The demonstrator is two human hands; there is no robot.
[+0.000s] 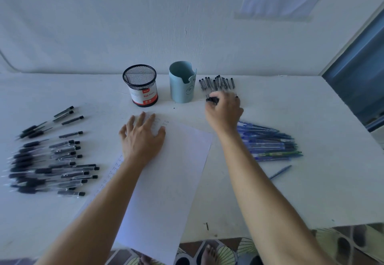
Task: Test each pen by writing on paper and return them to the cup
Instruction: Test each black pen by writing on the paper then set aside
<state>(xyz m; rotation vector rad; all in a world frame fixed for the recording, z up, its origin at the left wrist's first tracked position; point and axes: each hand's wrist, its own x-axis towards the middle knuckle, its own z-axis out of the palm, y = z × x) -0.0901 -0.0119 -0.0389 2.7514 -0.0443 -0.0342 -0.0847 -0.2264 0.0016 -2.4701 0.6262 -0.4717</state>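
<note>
Paper (166,171) at 6, pinned flat by L grip (143,138), fingers apart, so it won't slide; R grip (223,112) at 1 clamped on pens (212,99) to test.

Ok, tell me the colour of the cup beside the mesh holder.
The cup is pale blue, shown in the head view.
</note>
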